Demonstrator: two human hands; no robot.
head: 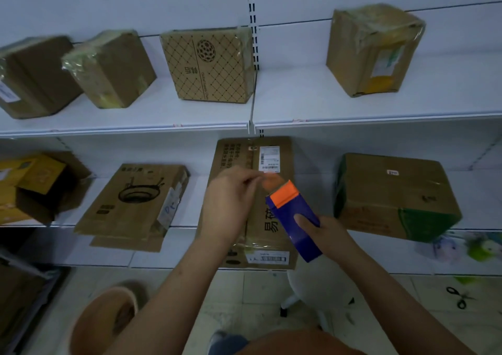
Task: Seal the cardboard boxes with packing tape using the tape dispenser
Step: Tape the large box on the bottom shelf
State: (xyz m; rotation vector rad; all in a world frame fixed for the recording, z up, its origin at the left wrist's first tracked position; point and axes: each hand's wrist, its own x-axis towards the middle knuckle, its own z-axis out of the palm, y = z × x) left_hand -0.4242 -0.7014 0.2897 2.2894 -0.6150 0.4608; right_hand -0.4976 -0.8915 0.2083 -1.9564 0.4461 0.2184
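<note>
Over the long cardboard box, right hand grips blue, orange-tipped tape dispenser.

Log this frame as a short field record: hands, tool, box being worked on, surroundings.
left hand: fingers pinched together near the dispenser's orange end, likely on the tape end
right hand: grips the tape dispenser
tape dispenser: blue body, orange end, tilted over the box
box in work: flat on the lower shelf, printed labels
floor: scissors at right
</note>
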